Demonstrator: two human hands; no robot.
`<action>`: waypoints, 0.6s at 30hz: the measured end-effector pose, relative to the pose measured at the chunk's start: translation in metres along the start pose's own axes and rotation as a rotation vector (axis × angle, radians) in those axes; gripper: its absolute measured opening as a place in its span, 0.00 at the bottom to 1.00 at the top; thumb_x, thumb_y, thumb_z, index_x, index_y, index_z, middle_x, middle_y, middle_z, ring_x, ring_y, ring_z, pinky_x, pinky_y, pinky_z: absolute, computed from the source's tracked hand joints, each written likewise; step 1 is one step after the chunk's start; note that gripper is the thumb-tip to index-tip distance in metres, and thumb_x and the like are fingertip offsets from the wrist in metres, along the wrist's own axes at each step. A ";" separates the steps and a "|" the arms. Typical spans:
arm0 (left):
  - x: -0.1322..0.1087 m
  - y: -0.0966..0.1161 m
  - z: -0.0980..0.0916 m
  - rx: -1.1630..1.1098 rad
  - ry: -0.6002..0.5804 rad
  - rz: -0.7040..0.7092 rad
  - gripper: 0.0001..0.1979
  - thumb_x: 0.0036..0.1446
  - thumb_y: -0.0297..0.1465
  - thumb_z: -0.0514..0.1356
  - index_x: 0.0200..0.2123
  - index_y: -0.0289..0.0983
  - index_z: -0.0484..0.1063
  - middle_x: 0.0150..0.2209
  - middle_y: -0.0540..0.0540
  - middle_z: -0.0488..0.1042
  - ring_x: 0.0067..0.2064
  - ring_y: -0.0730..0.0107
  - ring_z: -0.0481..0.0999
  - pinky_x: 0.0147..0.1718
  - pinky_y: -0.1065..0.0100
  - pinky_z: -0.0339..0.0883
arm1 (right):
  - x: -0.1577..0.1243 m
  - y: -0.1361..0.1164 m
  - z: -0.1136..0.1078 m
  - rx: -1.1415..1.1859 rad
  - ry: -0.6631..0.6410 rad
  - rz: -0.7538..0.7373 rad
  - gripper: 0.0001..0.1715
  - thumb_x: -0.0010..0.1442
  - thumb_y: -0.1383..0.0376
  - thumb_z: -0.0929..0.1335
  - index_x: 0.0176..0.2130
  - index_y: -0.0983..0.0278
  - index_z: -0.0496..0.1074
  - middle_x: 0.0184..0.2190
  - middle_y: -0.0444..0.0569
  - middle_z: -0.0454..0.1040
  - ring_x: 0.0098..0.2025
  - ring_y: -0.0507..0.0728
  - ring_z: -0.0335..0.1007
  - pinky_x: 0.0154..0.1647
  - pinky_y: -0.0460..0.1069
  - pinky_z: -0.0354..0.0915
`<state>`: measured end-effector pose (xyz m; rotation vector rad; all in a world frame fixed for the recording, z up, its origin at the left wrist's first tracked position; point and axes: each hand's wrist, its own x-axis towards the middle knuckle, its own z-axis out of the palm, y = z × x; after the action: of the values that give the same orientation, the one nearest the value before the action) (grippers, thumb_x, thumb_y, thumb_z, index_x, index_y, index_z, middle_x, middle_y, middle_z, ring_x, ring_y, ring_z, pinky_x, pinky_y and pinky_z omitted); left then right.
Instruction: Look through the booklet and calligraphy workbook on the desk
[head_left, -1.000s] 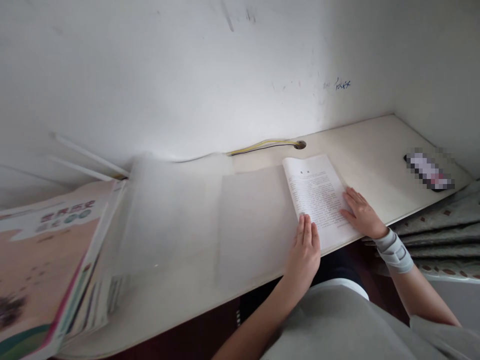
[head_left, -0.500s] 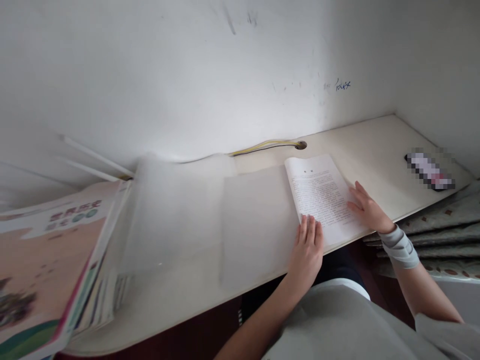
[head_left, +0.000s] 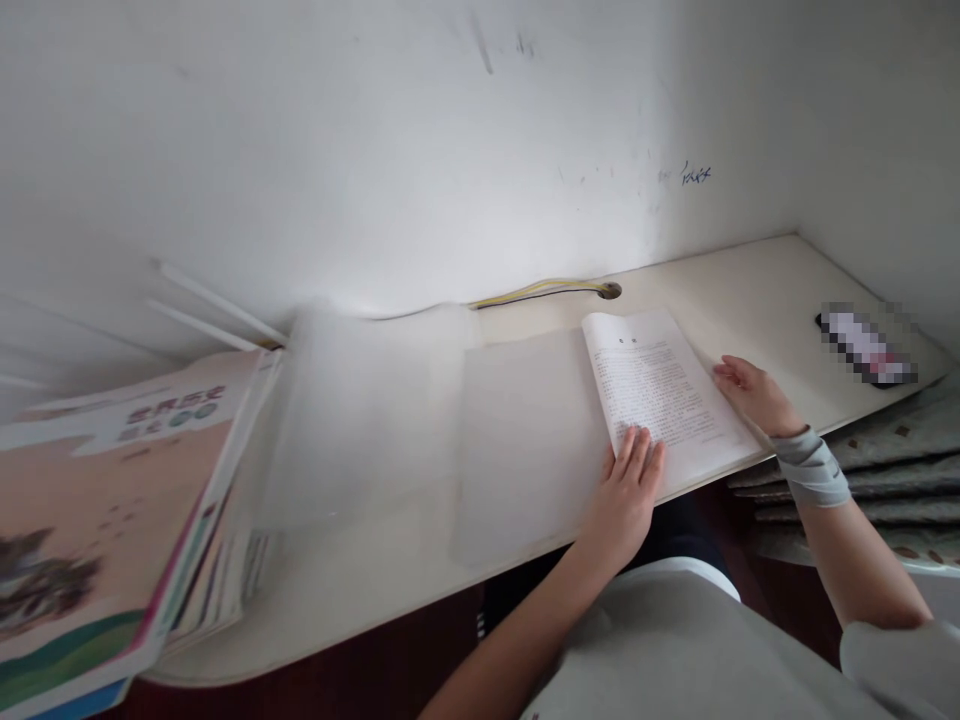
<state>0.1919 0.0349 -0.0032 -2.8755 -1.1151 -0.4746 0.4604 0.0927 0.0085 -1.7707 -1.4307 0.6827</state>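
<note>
An open book (head_left: 652,385) with a page of printed text lies on the desk, its left side covered by a blank, cloudy sheet or cover. My left hand (head_left: 628,485) rests flat over the lower left of the printed page, fingers stretched out. At the page's right edge is my right hand (head_left: 761,395), its fingers curled in toward the thumb. Whether a page corner is between those fingertips I cannot tell. A grey band (head_left: 814,468) wraps my right wrist. The blank sheet (head_left: 525,440) spreads to the left of the text.
A stack of textbooks (head_left: 142,480) stands at the left end of the desk (head_left: 360,590). A translucent plastic sheet (head_left: 360,420) lies beside it. Yellow and black cables (head_left: 540,290) run along the wall to a hole. A blurred-out phone (head_left: 862,342) lies at the right.
My right hand's fingers have gone from spread on the page to curled at its right edge. My left hand stays on the page. The view has shifted slightly.
</note>
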 end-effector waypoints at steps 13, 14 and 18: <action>0.000 -0.006 -0.015 -0.291 -0.042 0.012 0.31 0.62 0.38 0.48 0.64 0.32 0.43 0.65 0.32 0.46 0.66 0.52 0.39 0.58 0.50 0.53 | -0.004 -0.035 0.004 0.466 -0.317 0.059 0.29 0.54 0.56 0.65 0.54 0.62 0.61 0.42 0.52 0.76 0.40 0.60 0.75 0.39 0.56 0.72; -0.005 -0.015 -0.019 -0.359 -0.005 -0.044 0.32 0.62 0.40 0.48 0.64 0.33 0.40 0.65 0.33 0.44 0.66 0.54 0.39 0.59 0.51 0.53 | -0.003 -0.033 0.002 0.425 -0.310 0.060 0.29 0.54 0.56 0.65 0.54 0.62 0.61 0.41 0.52 0.76 0.40 0.60 0.75 0.38 0.56 0.72; -0.036 -0.084 -0.037 -0.543 0.203 -0.538 0.30 0.62 0.40 0.48 0.64 0.38 0.44 0.66 0.37 0.43 0.66 0.57 0.43 0.61 0.51 0.46 | 0.003 -0.023 -0.007 0.035 -0.241 0.032 0.28 0.54 0.60 0.64 0.54 0.65 0.62 0.39 0.55 0.76 0.37 0.62 0.74 0.38 0.58 0.71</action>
<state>0.1007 0.0692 0.0140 -2.7774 -1.9765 -1.2261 0.4536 0.0966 0.0316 -1.7324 -1.5403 0.9592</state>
